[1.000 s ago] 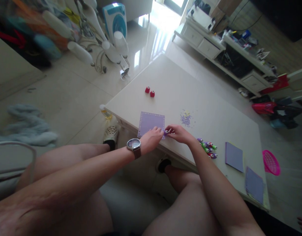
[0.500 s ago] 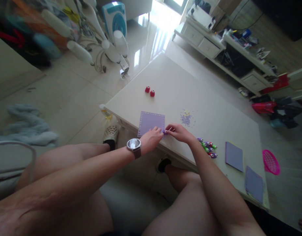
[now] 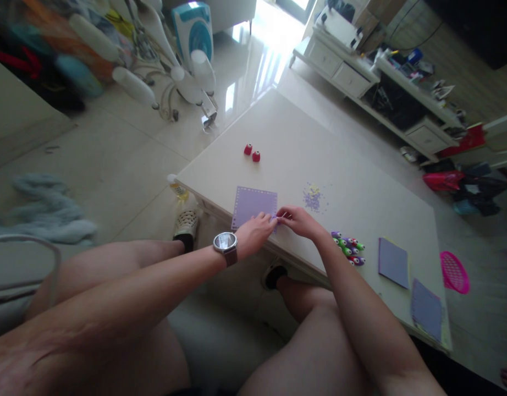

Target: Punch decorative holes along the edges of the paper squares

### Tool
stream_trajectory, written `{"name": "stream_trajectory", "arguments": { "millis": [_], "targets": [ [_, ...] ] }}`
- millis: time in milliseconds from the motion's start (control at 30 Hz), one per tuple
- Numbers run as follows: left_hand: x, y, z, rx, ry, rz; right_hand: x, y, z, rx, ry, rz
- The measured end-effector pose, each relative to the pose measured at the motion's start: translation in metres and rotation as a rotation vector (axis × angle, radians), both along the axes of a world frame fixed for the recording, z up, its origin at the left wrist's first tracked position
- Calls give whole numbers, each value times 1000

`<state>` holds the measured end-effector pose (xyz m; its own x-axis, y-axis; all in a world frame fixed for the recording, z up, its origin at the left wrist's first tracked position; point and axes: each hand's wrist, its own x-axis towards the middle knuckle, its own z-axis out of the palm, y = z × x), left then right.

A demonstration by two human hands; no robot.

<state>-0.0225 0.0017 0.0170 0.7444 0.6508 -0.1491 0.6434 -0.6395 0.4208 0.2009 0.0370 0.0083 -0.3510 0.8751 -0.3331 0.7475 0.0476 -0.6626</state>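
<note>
A lilac paper sheet (image 3: 252, 201) with punched holes along its edges lies near the front edge of the cream table (image 3: 352, 165). My left hand (image 3: 255, 233), a watch on its wrist, presses down on the sheet's near right corner. My right hand (image 3: 302, 221) meets it there, fingers pinched on a small purple punch (image 3: 277, 220) that is mostly hidden between the two hands. Both forearms reach out over my bare knees.
Two red punches (image 3: 252, 153) sit further back, and a pile of lilac scraps (image 3: 312, 197) lies right of the sheet. Several coloured punches (image 3: 348, 248) and two stacks of purple paper (image 3: 392, 262) lie along the right. On the floor are a pink basket (image 3: 455, 271) and a bottle (image 3: 177, 188).
Both hands have crept slightly away from me along the sheet's right edge. The small purple punch, plainly seen between them a second ago, is now nearly covered by fingers.
</note>
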Motion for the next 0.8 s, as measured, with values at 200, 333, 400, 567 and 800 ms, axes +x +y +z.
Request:
{"name": "stream_trajectory", "arguments": {
  "millis": [200, 333, 400, 567, 800],
  "targets": [
    [0, 0, -2, -10, -21, 25, -1, 3, -4, -22, 11, -56],
    [0, -1, -7, 0, -38, 29, 0, 6, -6, -46, -15, -112],
    [0, -3, -9, 8, -65, 39, 0, 9, -7, -53, -30, -135],
    [1, -2, -10, -35, -107, 51, -2, 14, -9, -65, -70, -191],
    [-1, 10, -20, -89, -183, 71, -5, 16, -12, -47, -153, -215]
  ]
}}
